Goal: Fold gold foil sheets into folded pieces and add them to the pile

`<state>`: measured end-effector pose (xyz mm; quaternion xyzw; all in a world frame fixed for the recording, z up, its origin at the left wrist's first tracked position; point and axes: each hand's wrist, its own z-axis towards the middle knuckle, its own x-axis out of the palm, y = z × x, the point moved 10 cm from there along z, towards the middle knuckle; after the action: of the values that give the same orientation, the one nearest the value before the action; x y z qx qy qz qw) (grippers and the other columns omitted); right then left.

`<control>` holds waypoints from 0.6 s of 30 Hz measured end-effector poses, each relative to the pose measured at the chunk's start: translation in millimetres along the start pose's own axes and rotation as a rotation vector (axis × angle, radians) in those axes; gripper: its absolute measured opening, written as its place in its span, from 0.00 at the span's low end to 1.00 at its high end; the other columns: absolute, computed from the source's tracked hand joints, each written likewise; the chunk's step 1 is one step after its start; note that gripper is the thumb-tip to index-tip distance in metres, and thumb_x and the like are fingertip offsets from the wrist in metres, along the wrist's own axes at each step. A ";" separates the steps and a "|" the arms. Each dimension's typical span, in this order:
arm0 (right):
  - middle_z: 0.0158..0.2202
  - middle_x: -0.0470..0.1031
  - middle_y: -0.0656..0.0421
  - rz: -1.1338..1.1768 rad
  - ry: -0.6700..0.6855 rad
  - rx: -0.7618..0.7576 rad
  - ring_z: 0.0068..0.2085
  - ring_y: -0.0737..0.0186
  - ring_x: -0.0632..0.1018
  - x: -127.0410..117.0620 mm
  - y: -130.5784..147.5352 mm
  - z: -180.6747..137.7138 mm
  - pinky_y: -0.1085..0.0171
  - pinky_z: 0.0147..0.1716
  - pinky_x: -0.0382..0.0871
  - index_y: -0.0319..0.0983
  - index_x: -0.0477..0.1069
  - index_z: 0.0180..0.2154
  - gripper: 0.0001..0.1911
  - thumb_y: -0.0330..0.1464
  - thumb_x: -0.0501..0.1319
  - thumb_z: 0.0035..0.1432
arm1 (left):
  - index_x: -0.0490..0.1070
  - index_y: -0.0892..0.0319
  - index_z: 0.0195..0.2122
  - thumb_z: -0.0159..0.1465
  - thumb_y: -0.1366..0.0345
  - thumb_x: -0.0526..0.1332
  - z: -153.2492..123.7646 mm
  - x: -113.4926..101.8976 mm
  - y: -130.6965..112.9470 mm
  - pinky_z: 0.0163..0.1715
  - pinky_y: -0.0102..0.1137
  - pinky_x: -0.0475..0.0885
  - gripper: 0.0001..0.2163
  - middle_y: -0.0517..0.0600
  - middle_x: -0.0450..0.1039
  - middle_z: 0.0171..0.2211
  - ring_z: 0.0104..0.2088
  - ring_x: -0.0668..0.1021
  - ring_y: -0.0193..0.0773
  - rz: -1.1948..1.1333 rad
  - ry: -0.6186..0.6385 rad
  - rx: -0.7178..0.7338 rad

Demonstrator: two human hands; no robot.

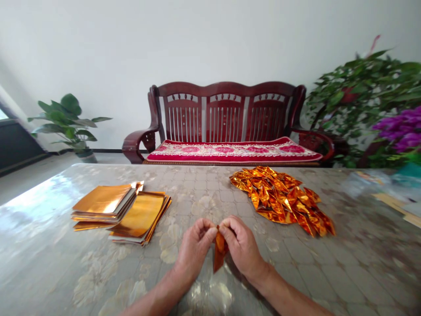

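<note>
Near the table's front middle, my left hand [196, 242] and my right hand [241, 245] meet, thumbs and fingers pinched on one small piece of folded orange foil paper [219, 252]. Its pointed end hangs down between the hands; its upper edge is hidden by the fingertips. Beyond my right hand lies a heap of folded foil pieces [279, 197], shiny orange and pointed. To the left of my left hand are two stacks of flat foil sheets, a farther stack [101, 199] and a nearer stack [140, 215], overlapping at their edges.
A patterned, glossy covering lies over the table [194, 188]. Clear plastic bags [366, 182] and yellowish strips [397, 206] sit at the right edge. Behind the table stand a dark red wooden bench [225, 116], a potted plant [70, 120] and purple flowers [401, 129].
</note>
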<state>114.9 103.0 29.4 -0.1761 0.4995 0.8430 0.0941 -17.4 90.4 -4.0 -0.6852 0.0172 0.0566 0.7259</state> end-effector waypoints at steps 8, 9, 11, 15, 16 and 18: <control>0.22 0.69 0.64 0.395 -0.148 0.267 0.24 0.66 0.71 -8.2 -35.7 -2.8 0.69 0.24 0.66 0.40 0.69 0.32 0.15 0.44 0.60 0.62 | 0.74 0.58 0.52 0.65 0.55 0.57 -16.3 25.2 15.3 0.24 0.26 0.73 0.18 0.53 0.77 0.41 0.37 0.79 0.41 -0.034 0.219 -0.097; 0.22 0.70 0.64 0.426 -0.156 0.302 0.23 0.66 0.71 -7.1 -39.1 -4.7 0.68 0.23 0.67 0.40 0.69 0.33 0.15 0.46 0.60 0.61 | 0.74 0.58 0.52 0.64 0.54 0.57 -15.8 26.8 18.1 0.22 0.25 0.72 0.19 0.53 0.77 0.41 0.35 0.80 0.41 -0.054 0.222 -0.116; 0.22 0.72 0.63 0.473 -0.157 0.348 0.23 0.64 0.74 -3.8 -42.6 -7.7 0.67 0.24 0.70 0.40 0.69 0.34 0.17 0.47 0.61 0.60 | 0.73 0.58 0.54 0.63 0.54 0.58 -13.4 28.8 21.7 0.18 0.23 0.69 0.21 0.52 0.78 0.36 0.28 0.79 0.37 -0.086 0.224 -0.144; 0.24 0.75 0.61 0.504 -0.115 0.352 0.25 0.61 0.77 2.2 -40.9 -8.6 0.64 0.28 0.75 0.40 0.69 0.34 0.17 0.48 0.61 0.60 | 0.76 0.62 0.50 0.61 0.53 0.61 -4.9 20.5 20.3 0.19 0.24 0.70 0.22 0.49 0.77 0.25 0.20 0.75 0.32 -0.145 0.167 -0.141; 0.24 0.76 0.60 0.500 -0.097 0.342 0.26 0.61 0.78 3.2 -39.6 -7.8 0.64 0.28 0.75 0.40 0.69 0.34 0.17 0.48 0.61 0.60 | 0.78 0.62 0.48 0.60 0.53 0.62 -2.8 16.5 20.0 0.21 0.25 0.71 0.21 0.50 0.78 0.25 0.20 0.75 0.32 -0.155 0.146 -0.138; 0.24 0.76 0.60 0.486 -0.074 0.315 0.26 0.61 0.78 3.2 -37.1 -5.5 0.64 0.28 0.74 0.40 0.69 0.34 0.16 0.47 0.61 0.59 | 0.80 0.62 0.44 0.59 0.53 0.63 0.3 10.1 21.4 0.23 0.26 0.72 0.19 0.51 0.79 0.26 0.23 0.77 0.34 -0.166 0.123 -0.138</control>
<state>125.5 116.0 -4.3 -0.0034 0.6481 0.7587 -0.0663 -9.6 92.4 -26.3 -0.7346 0.0007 -0.0449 0.6770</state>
